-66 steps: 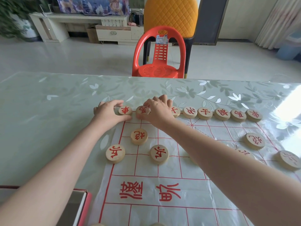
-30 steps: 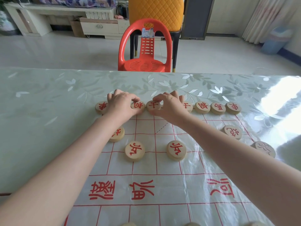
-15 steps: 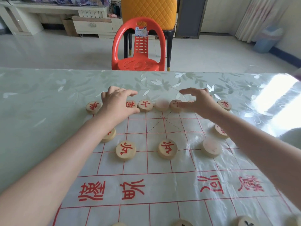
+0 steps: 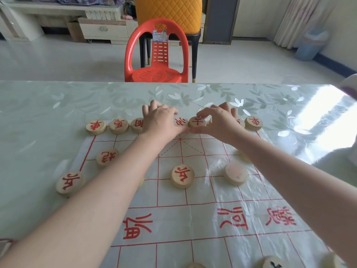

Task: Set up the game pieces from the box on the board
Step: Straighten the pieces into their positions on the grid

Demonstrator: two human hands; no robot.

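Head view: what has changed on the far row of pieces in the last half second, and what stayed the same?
The right hand came back from the row's right end toward the middle and now pinches a piece beside the centre. The left hand slid right along the row, uncovering the second piece. The nearer pieces on the board stayed put.

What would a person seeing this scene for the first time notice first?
The left hand and right hand meet at the far row of round wooden pieces with red characters, the right pinching one piece. The pieces lie on a white plastic board with red grid lines. Beyond the table stands a red plastic chair.
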